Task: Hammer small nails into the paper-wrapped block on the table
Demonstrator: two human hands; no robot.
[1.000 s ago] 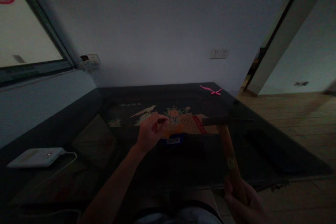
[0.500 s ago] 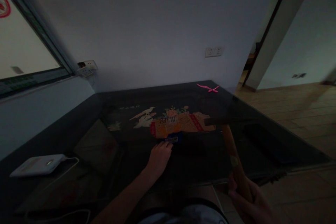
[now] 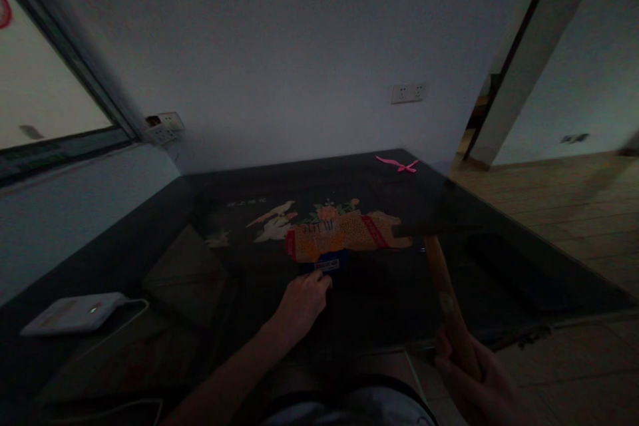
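My right hand (image 3: 469, 373) is wrapped round the wooden handle of a hammer (image 3: 442, 279). Its long dark head lies crosswise above the table, in front of the right end of a flattened orange and red printed package (image 3: 344, 236). A small blue packet (image 3: 329, 262) with a pale label lies against the near edge of that package. My left hand (image 3: 303, 296) rests at the near side of the blue packet, fingers curled and thumb side close to it. Whatever the left fingertips hold, if anything, is too dark to make out.
On the dark table (image 3: 279, 176) a white device (image 3: 72, 314) with a white cable lies at the left. A pink ribbon (image 3: 399, 164) is near the back edge. At the right is a dark flat object (image 3: 509, 273). A wall with sockets (image 3: 408, 93) stands behind.
My left fingers have curled in more, and the hand has shifted slightly right beside the blue packet. The hammer stays in my right hand, almost unmoved.
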